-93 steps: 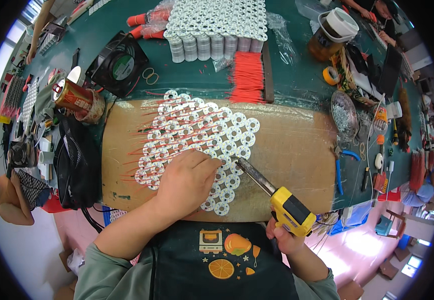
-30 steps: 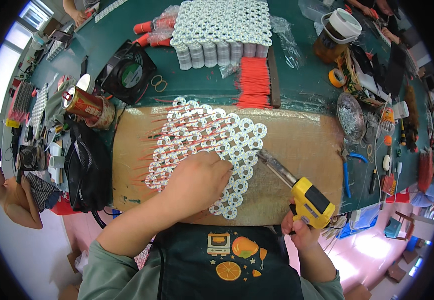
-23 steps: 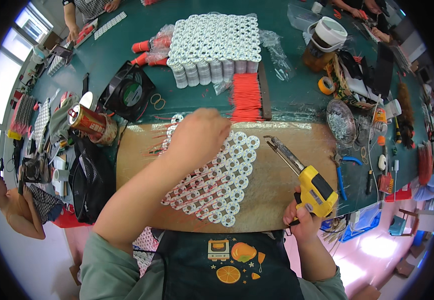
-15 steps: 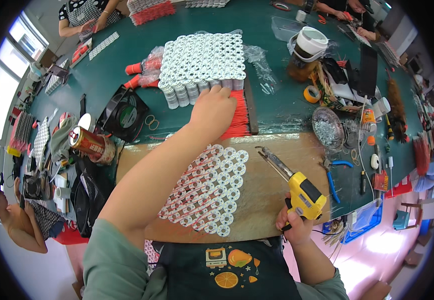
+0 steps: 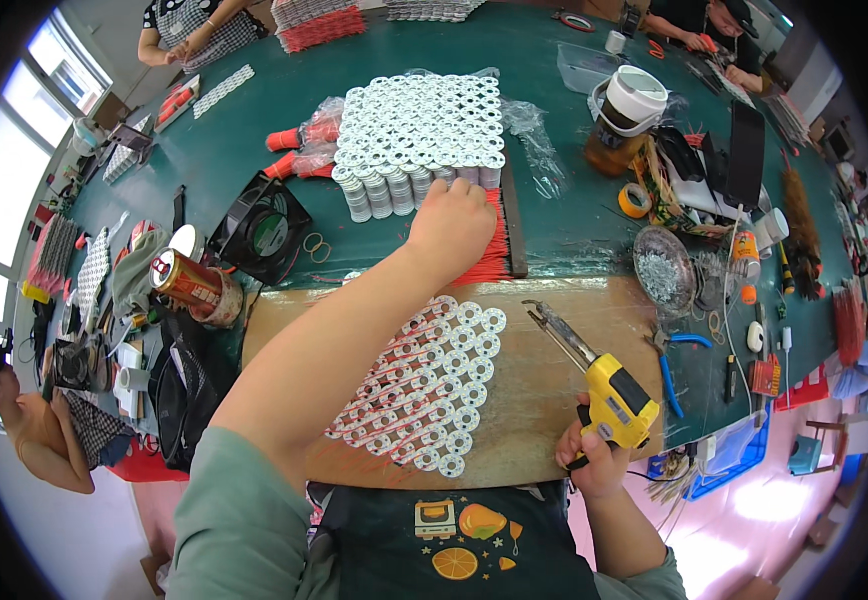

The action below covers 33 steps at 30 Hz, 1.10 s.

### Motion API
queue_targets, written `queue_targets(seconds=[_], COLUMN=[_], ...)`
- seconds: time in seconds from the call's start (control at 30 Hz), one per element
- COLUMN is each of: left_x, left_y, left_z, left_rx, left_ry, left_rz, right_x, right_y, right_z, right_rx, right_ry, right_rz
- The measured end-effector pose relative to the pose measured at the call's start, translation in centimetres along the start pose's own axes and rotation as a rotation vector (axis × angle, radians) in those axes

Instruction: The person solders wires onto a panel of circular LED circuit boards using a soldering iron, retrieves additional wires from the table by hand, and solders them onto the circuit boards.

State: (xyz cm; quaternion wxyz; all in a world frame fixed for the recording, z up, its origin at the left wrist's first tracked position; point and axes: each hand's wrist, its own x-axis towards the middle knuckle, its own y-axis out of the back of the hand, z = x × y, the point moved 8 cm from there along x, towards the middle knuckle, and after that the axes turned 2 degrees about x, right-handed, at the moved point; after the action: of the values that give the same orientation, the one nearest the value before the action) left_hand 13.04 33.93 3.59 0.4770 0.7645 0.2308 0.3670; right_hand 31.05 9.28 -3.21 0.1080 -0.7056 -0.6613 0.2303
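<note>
My left hand [image 5: 454, 228] reaches forward over a bundle of thin red wires [image 5: 497, 250], its fingers bent together and their tips hidden. Just beyond the knuckles stands a tall stack of white round-celled boards [image 5: 419, 125]. My right hand [image 5: 594, 462] is wrapped round the handle of a yellow and black soldering gun [image 5: 619, 400], whose metal tip points up and left. Under my left forearm, partly covered by it, lies a board of joined white rings [image 5: 444, 375] with red wires running slantwise across it. It rests on a brown work board [image 5: 544, 440].
A black fan [image 5: 262, 228] and a drink can [image 5: 189, 280] stand at the left. To the right are a metal dish of small bits [image 5: 664, 275], blue-handled pliers [image 5: 669, 375], orange tape [image 5: 635, 198] and a lidded jar [image 5: 624, 120]. Other people work round the green table [image 5: 574, 235].
The whole view has shifted slightly, so things sit a little farther right and lower. My left hand stays at the red wires, and my right hand keeps its hold on the soldering gun.
</note>
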Motion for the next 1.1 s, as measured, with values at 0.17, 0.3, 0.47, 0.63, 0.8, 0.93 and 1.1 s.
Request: queue_targets(seconds=[0.17,0.3,0.47,0.63,0.8,0.93,1.1], left_x=[-0.4,-0.6,-0.4,-0.5,-0.8,-0.9,-2.4], left_y=[-0.4,-0.5,-0.3,-0.3,-0.4,0.2,1.8], left_z=[-1.2,-1.0,-0.5,-1.0,-1.0,-1.0,-2.6], left_rx=[-0.061,-0.066,-0.057,-0.116,-0.130,-0.221,-0.524], left_ry=[0.097,0.097,0.048,0.073,0.092,0.101,0.284], left_rz=[0.034,0.016,-0.085,-0.026,0.004,-0.009,-0.027], right_x=[0.0,-0.1,0.0,0.0,0.0,-0.1,0.1], right_y=[-0.3,-0.2,-0.3,-0.4,-0.4,-0.5,-0.6], right_z=[0.0,-0.1,-0.1,-0.2,-0.2,-0.3,-0.3], right_rx=[0.002,-0.004,-0.008,0.005,-0.006,-0.015,-0.026], right_ry=[0.010,0.013,0.015,0.008,0.016,0.025,0.029], right_rz=[-0.007,-0.008,-0.012,-0.006,-0.008,-0.026,-0.023])
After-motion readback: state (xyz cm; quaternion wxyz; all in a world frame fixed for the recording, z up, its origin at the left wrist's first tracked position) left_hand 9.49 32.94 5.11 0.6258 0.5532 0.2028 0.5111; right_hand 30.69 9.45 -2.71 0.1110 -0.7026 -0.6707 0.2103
